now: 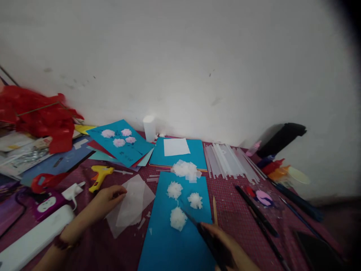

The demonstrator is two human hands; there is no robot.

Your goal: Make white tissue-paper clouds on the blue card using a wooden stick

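My left hand (108,197) hovers at the edge of thin translucent white sheets (131,205). Its fingers are loosely bent, with a gap at the thumb and nothing visible in them. My right hand (231,246) grips a black-handled pointed tool (211,241); blur hides its exact kind. The thin tip reaches over a blue card (180,250), between white ruffled paper flowers. One flower (178,218) is nearest the tip, another (174,190) is farther up, and a third (195,200) is to the right. A pile of white paper squares (186,170) covers the card's far edge.
A yellow glue gun (100,177) and a white power strip (36,237) are left. Behind are a finished-looking flower card (121,143) and stacked blue cards (197,150). Glue sticks (228,160), a black pen (256,210) and paint bottles (273,167) lie right.
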